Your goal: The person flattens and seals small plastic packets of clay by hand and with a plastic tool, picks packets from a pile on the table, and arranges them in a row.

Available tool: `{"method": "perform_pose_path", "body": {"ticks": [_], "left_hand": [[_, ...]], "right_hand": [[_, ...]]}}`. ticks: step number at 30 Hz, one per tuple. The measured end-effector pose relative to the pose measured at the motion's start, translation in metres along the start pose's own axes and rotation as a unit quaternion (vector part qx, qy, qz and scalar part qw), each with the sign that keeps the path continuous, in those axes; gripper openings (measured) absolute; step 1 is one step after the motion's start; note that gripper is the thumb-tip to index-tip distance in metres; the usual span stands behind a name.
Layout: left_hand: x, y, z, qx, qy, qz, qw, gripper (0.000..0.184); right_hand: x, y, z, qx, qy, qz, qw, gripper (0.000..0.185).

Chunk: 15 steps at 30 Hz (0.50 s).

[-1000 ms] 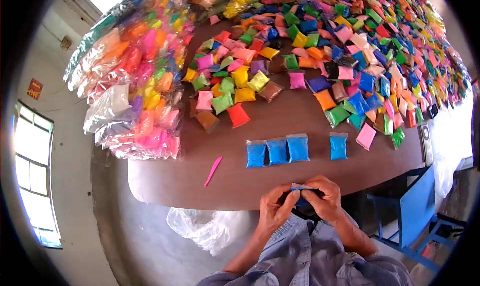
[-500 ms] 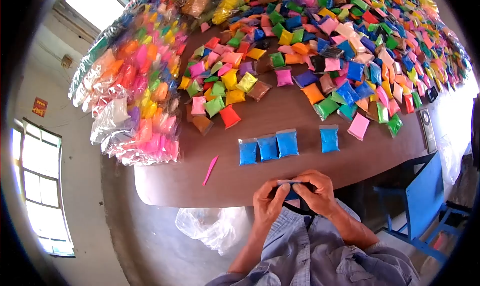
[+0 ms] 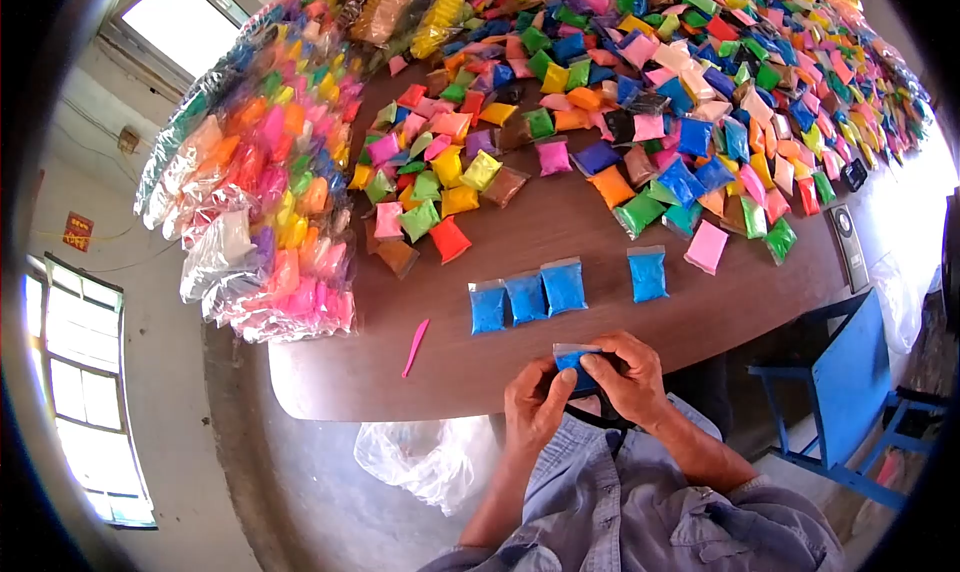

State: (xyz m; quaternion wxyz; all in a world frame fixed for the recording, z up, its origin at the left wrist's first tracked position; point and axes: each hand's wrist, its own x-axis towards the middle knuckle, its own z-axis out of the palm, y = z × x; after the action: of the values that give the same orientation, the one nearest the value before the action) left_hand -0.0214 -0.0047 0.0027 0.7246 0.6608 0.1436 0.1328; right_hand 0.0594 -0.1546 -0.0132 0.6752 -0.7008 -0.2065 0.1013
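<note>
A small blue packet (image 3: 573, 358) with a clear top strip is pinched between my two hands at the table's front edge. My left hand (image 3: 537, 397) grips its left side, and my right hand (image 3: 632, 377) has hold of the right side, thumbs towards each other. Beyond my hands three blue packets (image 3: 525, 297) lie side by side on the brown table (image 3: 450, 367), the neighbours touching or nearly so. A fourth blue packet (image 3: 648, 274) lies apart to their right. Off to the left is a pink plastic tool (image 3: 416, 348).
Large clear bags of coloured packets (image 3: 270, 192) are heaped at the left. A wide pile of loose coloured packets (image 3: 700, 102) covers the back and right. A blue stool (image 3: 850, 382) stands at the right, and a clear plastic bag (image 3: 430, 462) is below the front edge.
The held packet has come up between my fingers, showing more of its blue face and top strip. The whole view has shifted somewhat, while the table packets keep their places.
</note>
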Motion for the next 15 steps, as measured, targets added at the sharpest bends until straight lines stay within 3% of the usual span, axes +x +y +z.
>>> {"method": "perform_pose_path", "body": {"ticks": [8, 12, 15], "left_hand": [[0.0, -0.007, -0.01, 0.03, 0.007, -0.022, 0.999, 0.023], [0.003, 0.01, 0.001, -0.001, -0.002, -0.011, 1.0, 0.025], [0.003, 0.01, -0.004, 0.076, -0.031, -0.021, 0.996, 0.028]], "right_hand": [[0.006, -0.012, 0.001, -0.013, -0.025, -0.058, 0.998, 0.028], [0.0, -0.001, 0.001, -0.017, -0.001, -0.016, 1.0, 0.03], [0.002, -0.003, 0.002, -0.001, 0.009, 0.004, 1.0, 0.03]]}}
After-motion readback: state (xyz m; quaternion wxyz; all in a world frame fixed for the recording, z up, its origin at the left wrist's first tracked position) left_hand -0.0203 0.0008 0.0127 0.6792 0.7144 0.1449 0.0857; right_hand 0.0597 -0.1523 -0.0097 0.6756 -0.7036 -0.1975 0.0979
